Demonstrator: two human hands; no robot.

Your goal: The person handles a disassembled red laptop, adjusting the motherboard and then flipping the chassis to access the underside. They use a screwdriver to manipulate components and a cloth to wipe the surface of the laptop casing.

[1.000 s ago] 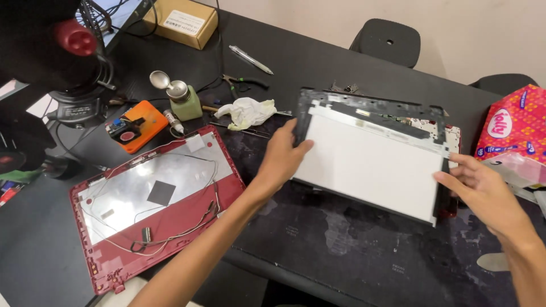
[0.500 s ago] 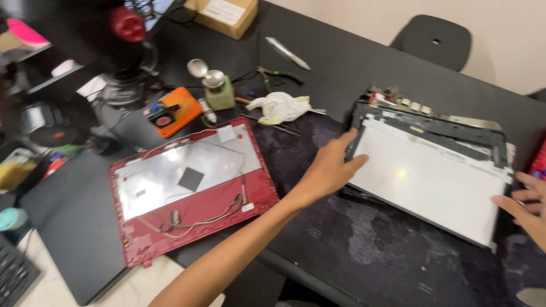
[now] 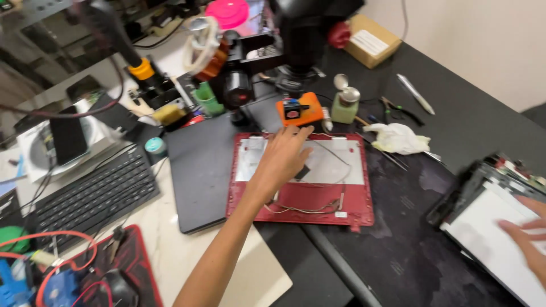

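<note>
One left hand (image 3: 284, 153) lies flat and spread on one red laptop lid (image 3: 352, 207) mid-tabletop (image 3: 472, 119); one right hand (image 3: 526, 233), fingers splayed, presses one white screen panel (image 3: 483, 227) near the right edge.

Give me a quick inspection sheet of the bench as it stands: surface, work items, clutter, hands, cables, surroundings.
Surface: black bench top, smudged, with a pale slab at the near left.
Work items: red laptop lid lying inside-up; white display panel in its dark frame at the right.
Clutter: orange tool, green dispenser bottle, crumpled white cloth, silver pen, cardboard box, black keyboard.
Hands: left hand open, spread over the red lid's upper edge, fingertips toward the orange tool; right hand blurred, flat on the display panel.
Cables: thin wires inside the lid; red leads at the near left.
Surroundings: plain pale wall behind; black microscope stand at the back.
</note>
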